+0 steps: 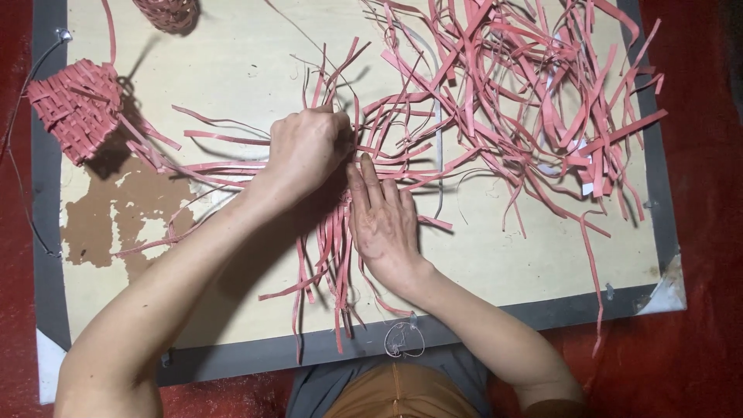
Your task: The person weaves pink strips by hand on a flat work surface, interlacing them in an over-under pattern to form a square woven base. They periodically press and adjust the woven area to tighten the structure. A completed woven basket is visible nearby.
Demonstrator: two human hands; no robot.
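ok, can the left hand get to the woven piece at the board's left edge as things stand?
Probably yes. The left hand is pressed on the strips at mid-board, and the woven piece lies on that same side. Only a few loose strips lie across the board between them.

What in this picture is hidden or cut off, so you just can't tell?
Head view, the only one:
- The crossing of red strips being worked lies under the left hand and right hand, so its pattern cannot be seen.
- The left hand's fingers curl under; what they pinch is hidden.
- A woven piece is cut off by the top edge.
- The woven basket shows its outside only.
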